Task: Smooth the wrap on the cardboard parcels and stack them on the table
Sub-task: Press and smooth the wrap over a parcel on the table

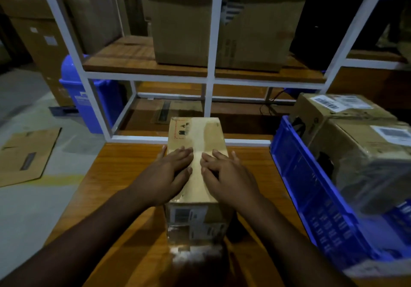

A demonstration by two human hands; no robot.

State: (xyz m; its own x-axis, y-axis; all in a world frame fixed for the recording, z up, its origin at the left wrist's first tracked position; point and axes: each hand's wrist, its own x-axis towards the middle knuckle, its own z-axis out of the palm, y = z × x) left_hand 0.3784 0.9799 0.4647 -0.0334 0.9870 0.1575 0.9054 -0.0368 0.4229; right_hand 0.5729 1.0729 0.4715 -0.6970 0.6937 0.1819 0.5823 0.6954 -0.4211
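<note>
left hand (169, 171) and right hand (229, 173) flat, fingers straight, on parcel (195, 135) top, blue crate (311, 186) beside

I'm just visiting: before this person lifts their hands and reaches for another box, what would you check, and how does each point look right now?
1. Both hands flat on the parcel: ok; left hand and right hand lie on its top with straight fingers.
2. Parcel resting on the table: ok.
3. Wrap fully smooth: cannot tell, the picture is dim and blurred.
4. More parcels waiting: ok; wrapped boxes sit in the blue crate at the right.
5. Room beside the parcel: ok, bare wood shows on its left.
</note>
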